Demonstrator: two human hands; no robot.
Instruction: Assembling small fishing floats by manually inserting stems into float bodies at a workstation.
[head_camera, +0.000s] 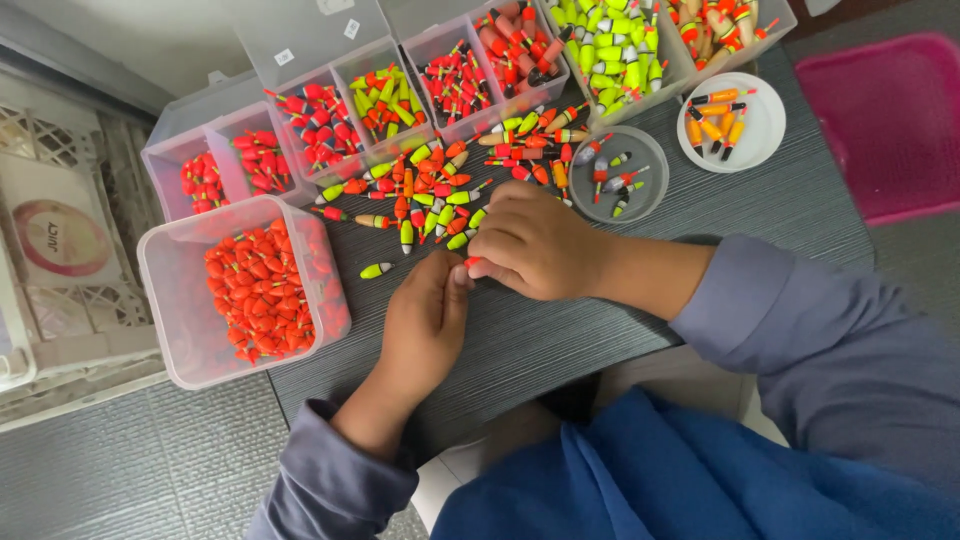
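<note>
Two bare hands meeting on a dark grey, finely ribbed tabletop (780, 200), wrists in soft blue-grey sleeves. Right hand (535, 245) knuckles-up, fingers curled together and pinched on a small red-tipped fishing float (471, 261), only its glossy tip showing, at the near edge of the pile. Left hand (425, 320) palm-down just beside it, fingers close together, fingertips touching the right hand's at that float; whether gripping it too, cannot tell. Beyond the knuckles, a loose scatter of fishing floats (430, 195): smooth, slim, spindle-shaped, banded red, orange, neon yellow-green and white, with thin stems. One yellow-green float (376, 270) lying apart, near the left hand. Left of the hands, a clear rounded-corner plastic tub (165, 300) full of plump orange-red floats. Farther back, a row of translucent compartment boxes (300, 60) sorted by colour. Right of the scatter, a shallow grey round lid (640, 200) and a white round lid (765, 125), each holding a few floats.
</note>
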